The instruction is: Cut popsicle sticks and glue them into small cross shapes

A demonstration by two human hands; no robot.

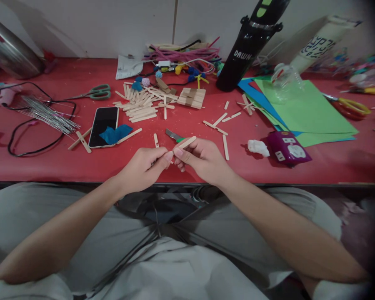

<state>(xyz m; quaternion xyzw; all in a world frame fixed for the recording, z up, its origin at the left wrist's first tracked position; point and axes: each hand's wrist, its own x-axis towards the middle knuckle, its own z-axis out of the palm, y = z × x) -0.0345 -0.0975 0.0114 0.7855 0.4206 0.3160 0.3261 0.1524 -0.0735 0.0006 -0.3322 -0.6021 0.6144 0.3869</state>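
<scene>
In front of me, over the table's near edge, both hands meet with fingertips together. My right hand (204, 158) pinches a wooden popsicle stick (188, 142) between thumb and fingers; its far end points up to the right. My left hand (148, 166) is closed, its thumb and finger pinched at the stick's near end, which the fingertips mostly hide. Just beyond the hands lies a craft knife (174, 135) with a grey blade and green handle, partly covered by the right hand. A notched popsicle stick (156, 141) lies behind the left hand.
Loose popsicle sticks (142, 106) are heaped beyond my hands. A phone (103, 127) and metal wires (46, 114) lie left, with scissors (96, 92) behind. To the right are a purple packet (289, 148), coloured paper (318, 108) and a tall black bottle (240, 54).
</scene>
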